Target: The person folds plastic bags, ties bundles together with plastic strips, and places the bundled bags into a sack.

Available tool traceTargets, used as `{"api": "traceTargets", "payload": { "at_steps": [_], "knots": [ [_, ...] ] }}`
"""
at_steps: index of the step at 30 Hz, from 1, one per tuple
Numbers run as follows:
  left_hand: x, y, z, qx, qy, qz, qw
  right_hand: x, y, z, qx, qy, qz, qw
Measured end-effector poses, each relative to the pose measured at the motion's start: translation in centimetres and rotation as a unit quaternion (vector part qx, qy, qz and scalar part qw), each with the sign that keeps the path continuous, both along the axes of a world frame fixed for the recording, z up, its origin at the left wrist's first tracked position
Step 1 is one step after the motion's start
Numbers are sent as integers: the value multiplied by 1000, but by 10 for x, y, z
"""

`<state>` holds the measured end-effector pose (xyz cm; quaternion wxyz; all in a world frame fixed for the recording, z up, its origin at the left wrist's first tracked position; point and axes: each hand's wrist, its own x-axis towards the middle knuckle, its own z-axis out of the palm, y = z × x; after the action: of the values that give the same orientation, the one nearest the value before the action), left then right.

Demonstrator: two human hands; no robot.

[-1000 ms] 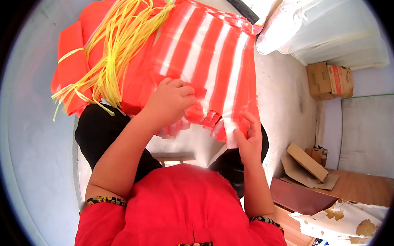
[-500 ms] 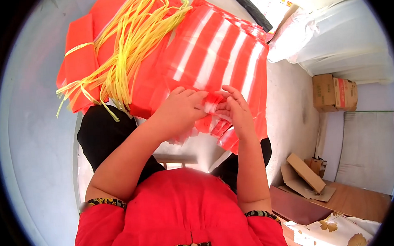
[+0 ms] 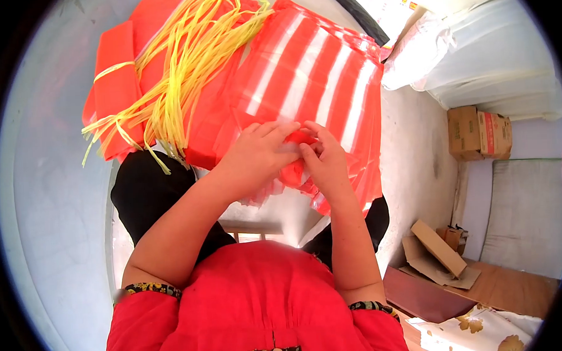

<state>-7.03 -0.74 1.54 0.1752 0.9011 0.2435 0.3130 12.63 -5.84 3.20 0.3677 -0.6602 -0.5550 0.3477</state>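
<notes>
A stack of red-and-white striped plastic bags (image 3: 327, 68) lies spread in front of my lap. At its near edge my left hand (image 3: 260, 153) has its fingers curled onto a bunched piece of red plastic bag (image 3: 297, 138). Close against it, my right hand (image 3: 325, 158) pinches the same piece from the other side, thumb and fingertips bent inward. The exact grip between the fingertips is partly hidden. Crumpled bag edges hang below both hands. To the left, a bunch of yellow plastic strings (image 3: 181, 74) lies across more red plastic.
A folded red bundle (image 3: 117, 88) with a yellow string round it lies at the far left, by a pale wall (image 3: 52, 183). Cardboard boxes (image 3: 477, 133) stand at the right. An opened carton (image 3: 435, 257) rests on a brown surface, near a flower-patterned cloth (image 3: 472, 330).
My right hand has moved left and closed in on the bunched plastic, its fingers now bent rather than spread. My left hand stays almost in place.
</notes>
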Motion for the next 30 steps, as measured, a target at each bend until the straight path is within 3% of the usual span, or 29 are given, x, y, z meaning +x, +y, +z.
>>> {"api": "traceTargets", "payload": {
  "at_steps": [6, 9, 12, 15, 23, 30],
  "knots": [
    [11, 12, -9, 16, -56, 25, 998, 4, -9, 1, -52, 144, -63, 986],
    [15, 13, -9, -22, -63, 42, 997, 4, -24, -11, 88, 157, -126, 975],
    [22, 19, -7, -45, -65, 66, 995, 10, -47, -13, 225, -162, 12, 961],
    [29, 21, -5, -45, -57, 85, 994, -5, -43, -5, 289, -181, 146, 929],
    [37, 20, -7, -100, -36, 145, 984, 7, -20, -18, 236, -221, 109, 940],
    [20, 18, -6, -4, -13, 60, 998, 7, -21, -9, 187, -225, 97, 951]
  ]
}}
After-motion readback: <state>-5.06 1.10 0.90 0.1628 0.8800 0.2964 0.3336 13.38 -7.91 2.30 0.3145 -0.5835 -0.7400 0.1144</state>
